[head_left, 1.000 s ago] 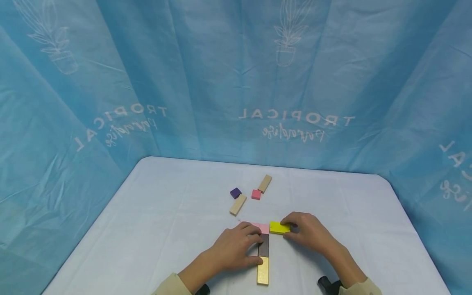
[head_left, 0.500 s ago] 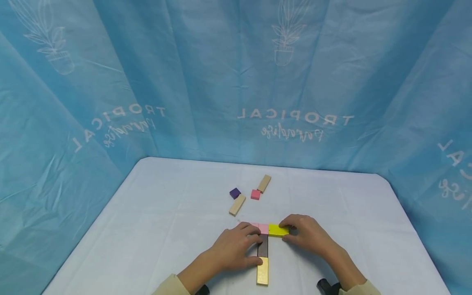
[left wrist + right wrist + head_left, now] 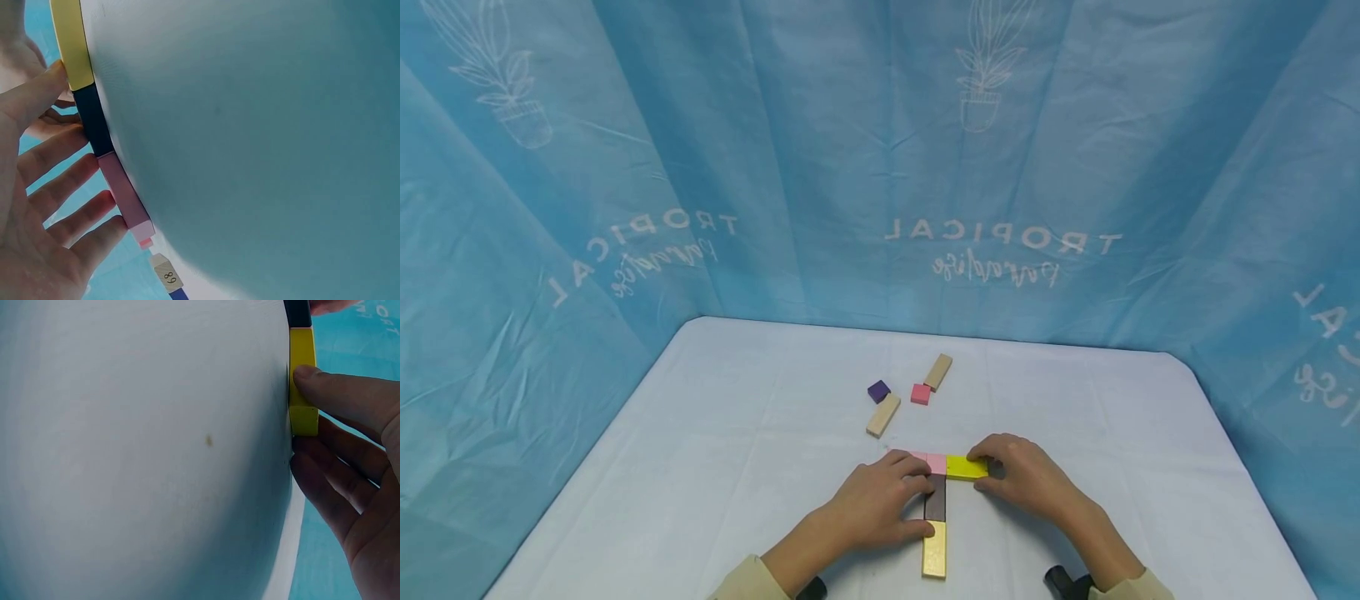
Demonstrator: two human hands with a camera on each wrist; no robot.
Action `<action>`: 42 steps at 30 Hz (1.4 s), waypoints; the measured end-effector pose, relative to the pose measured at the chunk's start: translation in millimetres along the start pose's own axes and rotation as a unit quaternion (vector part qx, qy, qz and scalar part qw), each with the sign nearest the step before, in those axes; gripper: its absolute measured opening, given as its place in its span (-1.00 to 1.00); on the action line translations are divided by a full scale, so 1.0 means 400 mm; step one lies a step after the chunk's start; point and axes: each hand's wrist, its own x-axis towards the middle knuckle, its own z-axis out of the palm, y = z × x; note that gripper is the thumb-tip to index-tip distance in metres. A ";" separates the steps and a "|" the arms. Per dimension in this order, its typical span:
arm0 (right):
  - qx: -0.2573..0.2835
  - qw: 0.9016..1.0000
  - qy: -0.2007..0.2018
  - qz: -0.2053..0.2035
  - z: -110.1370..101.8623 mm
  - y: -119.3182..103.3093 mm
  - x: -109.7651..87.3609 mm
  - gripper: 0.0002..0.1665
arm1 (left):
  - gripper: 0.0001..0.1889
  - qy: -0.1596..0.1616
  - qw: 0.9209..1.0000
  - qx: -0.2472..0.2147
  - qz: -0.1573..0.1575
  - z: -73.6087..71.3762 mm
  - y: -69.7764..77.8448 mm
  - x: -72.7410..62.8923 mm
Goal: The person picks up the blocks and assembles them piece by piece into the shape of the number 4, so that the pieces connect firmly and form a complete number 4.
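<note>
My left hand point(image 3: 880, 502) rests along a row of wooden blocks, thumb on the gold block point(image 3: 934, 557) and other fingers near the dark block point(image 3: 936, 502) and pink block point(image 3: 936, 464). In the left wrist view its fingertips touch the side of the pink block point(image 3: 127, 197), fairly straight and spread. My right hand point(image 3: 1030, 475) pinches a yellow block point(image 3: 961, 468) by its right part. That block lies flat on the table, its left end against the pink one. Left fingers partly cover the pink piece's left side in the head view.
Farther back on the white-covered table point(image 3: 760, 475) lie a purple block point(image 3: 878, 392), a pinkish-red block point(image 3: 921, 394), a pale wooden block point(image 3: 883, 416) and another pale block point(image 3: 938, 372). A blue printed curtain point(image 3: 835, 167) surrounds the table's back and sides.
Over the first half second the yellow block shifted slightly left and toward me, closing the small gap to the pink block. My left hand has stayed in place.
</note>
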 end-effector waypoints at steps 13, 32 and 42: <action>-0.008 1.000 -0.004 -0.004 0.005 0.003 0.001 -0.46 | -0.47 0.006 1.000 0.003 0.005 0.001 0.000 -0.002; 0.020 1.000 0.015 -0.009 0.000 0.009 0.003 -0.49 | -0.47 0.002 1.000 -0.003 0.007 0.001 -0.001 -0.003; 0.031 0.998 0.047 0.010 -0.042 0.025 0.030 -0.60 | -0.47 0.001 1.000 -0.003 0.005 -0.002 -0.001 -0.003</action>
